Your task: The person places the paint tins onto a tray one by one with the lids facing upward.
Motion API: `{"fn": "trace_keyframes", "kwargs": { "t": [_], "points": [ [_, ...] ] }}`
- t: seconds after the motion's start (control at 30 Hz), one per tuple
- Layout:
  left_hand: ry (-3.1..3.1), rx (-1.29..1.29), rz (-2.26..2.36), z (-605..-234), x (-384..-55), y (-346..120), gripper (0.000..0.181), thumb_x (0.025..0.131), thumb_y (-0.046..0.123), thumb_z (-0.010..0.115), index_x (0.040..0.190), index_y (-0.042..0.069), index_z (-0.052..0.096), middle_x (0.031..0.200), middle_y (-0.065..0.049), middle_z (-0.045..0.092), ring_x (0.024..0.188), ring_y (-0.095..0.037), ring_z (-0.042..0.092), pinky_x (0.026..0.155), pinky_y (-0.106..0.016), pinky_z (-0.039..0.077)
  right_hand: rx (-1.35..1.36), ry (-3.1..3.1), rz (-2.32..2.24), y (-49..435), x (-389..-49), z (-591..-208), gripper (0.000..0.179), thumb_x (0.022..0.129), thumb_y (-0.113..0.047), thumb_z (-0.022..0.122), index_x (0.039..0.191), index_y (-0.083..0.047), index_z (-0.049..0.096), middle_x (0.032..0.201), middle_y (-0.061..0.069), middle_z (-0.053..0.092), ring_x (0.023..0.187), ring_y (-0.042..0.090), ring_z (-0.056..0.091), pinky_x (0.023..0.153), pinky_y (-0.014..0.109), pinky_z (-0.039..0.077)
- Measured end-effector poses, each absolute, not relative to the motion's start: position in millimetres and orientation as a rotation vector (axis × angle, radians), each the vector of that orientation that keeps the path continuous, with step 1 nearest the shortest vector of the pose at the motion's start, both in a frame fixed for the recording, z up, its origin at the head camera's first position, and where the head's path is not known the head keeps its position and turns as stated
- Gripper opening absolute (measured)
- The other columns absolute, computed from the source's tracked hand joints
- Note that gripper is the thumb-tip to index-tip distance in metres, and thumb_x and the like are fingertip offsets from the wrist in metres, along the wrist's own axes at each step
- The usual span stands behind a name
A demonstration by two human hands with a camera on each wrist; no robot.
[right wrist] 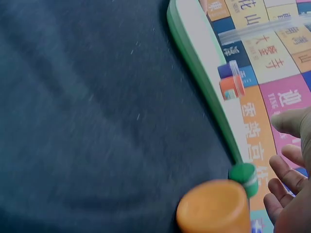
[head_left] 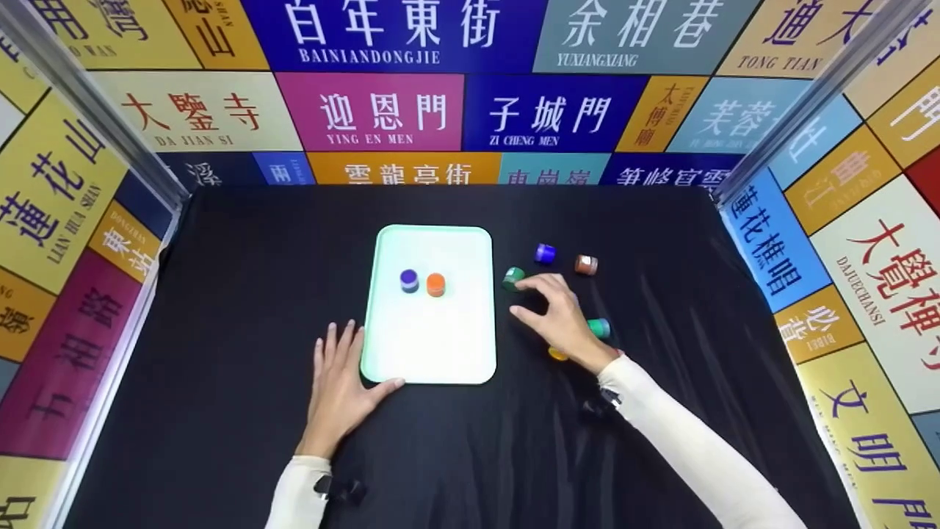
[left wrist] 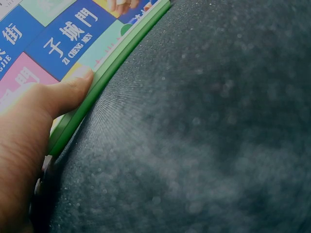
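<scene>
A purple-lidded paint jar (head_left: 409, 281) and an orange-lidded jar (head_left: 436, 285) stand side by side on a pale green tray (head_left: 433, 353). My left hand (head_left: 339, 393) lies at the tray's near left corner, fingers straight along its side. The thumb (left wrist: 73, 94) rests at the green rim in the left wrist view. Right of the tray, my right hand (head_left: 554, 312) reaches with thumb and fingers apart, nothing between them. Its fingertips are right by a dark green jar (head_left: 513, 278); the right wrist view shows a gap between the fingers and that jar (right wrist: 244, 177).
Beyond the right hand are a blue jar (head_left: 545, 253) and a brown jar (head_left: 586, 264). A bright green jar (head_left: 598, 328) and a yellow-orange jar (head_left: 558, 353) sit partly hidden by the hand and wrist. Black cloth (head_left: 242, 294) covers the table, with printed panels (head_left: 389, 110) around it.
</scene>
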State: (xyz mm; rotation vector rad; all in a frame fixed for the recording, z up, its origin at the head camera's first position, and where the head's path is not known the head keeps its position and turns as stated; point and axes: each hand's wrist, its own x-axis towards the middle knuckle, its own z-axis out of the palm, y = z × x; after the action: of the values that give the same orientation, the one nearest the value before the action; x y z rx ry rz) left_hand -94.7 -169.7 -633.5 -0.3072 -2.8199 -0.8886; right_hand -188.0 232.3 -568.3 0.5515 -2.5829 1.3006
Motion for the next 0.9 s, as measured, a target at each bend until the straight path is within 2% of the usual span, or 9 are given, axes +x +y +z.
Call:
{"fn": "trace_keyframes", "kwargs": {
  "t": [0.23, 0.5, 0.67, 0.9],
  "points": [
    [-2.825, -0.305, -0.884, -634, -94, -171, 0.119, 0.086, 0.071, 0.083, 0.169, -0.002, 0.039, 0.178, -0.023, 0.031, 0.168, -0.047, 0.012, 0.137, -0.062, 0.002, 0.499, -2.551, 1.268, 258, -191, -568, 0.038, 0.091, -0.011, 0.092, 0.124, 0.001, 0.078, 0.122, 0.013, 0.074, 0.121, 0.033, 0.063, 0.109, 0.04, 0.048],
    [-2.835, -0.295, -0.901, -633, -94, -171, 0.119, 0.085, 0.069, 0.085, 0.169, -0.001, 0.039, 0.178, -0.022, 0.031, 0.169, -0.046, 0.011, 0.137, -0.062, 0.001, 0.416, -2.58, 1.223, 287, -204, -570, 0.04, 0.089, -0.008, 0.092, 0.124, 0.003, 0.077, 0.123, 0.018, 0.075, 0.123, 0.037, 0.06, 0.11, 0.045, 0.045],
    [-2.836, -0.302, -0.898, -633, -94, -170, 0.119, 0.085, 0.069, 0.085, 0.169, -0.001, 0.039, 0.178, -0.022, 0.031, 0.169, -0.046, 0.011, 0.137, -0.061, 0.0, 0.357, -2.584, 1.205, 302, -211, -571, 0.04, 0.089, -0.008, 0.092, 0.125, 0.003, 0.078, 0.128, 0.02, 0.074, 0.127, 0.039, 0.058, 0.113, 0.048, 0.044],
    [-2.829, -0.302, -0.888, -633, -95, -170, 0.119, 0.085, 0.068, 0.085, 0.169, -0.001, 0.039, 0.178, -0.023, 0.032, 0.168, -0.048, 0.012, 0.137, -0.062, 0.002, 0.379, -2.559, 1.188, 324, -225, -573, 0.037, 0.091, -0.006, 0.091, 0.123, 0.005, 0.077, 0.121, 0.022, 0.074, 0.12, 0.039, 0.058, 0.105, 0.04, 0.043]
  ]
}}
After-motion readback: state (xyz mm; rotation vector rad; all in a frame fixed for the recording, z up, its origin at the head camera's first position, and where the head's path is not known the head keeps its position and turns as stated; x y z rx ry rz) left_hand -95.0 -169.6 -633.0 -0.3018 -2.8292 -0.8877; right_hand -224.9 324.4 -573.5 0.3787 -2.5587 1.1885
